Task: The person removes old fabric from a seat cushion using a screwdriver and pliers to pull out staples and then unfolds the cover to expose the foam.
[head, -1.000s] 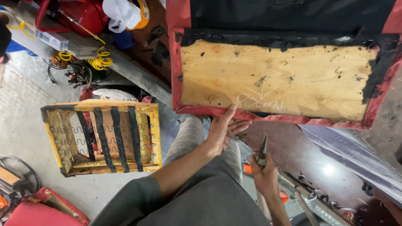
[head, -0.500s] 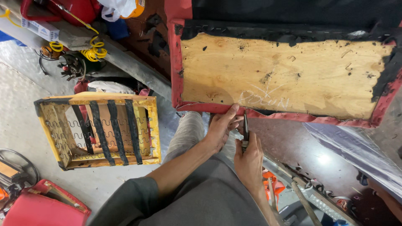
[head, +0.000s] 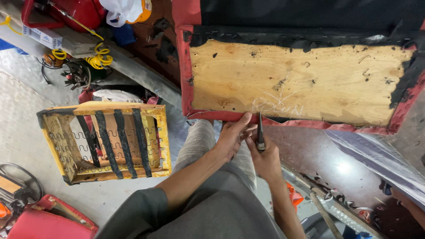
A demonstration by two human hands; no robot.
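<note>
The left hand [head: 232,137] pinches the red cloth edge [head: 283,121] of the flat wooden seat board [head: 292,82], thumb on top and fingers curled under. The right hand [head: 265,159] is closed tight around a thin dark metal tool [head: 260,132], with its tip right beside the left fingertips. The tool could slip off the cloth and poke those close fingers. A hard pull might also rip the cloth or chip the wood.
</note>
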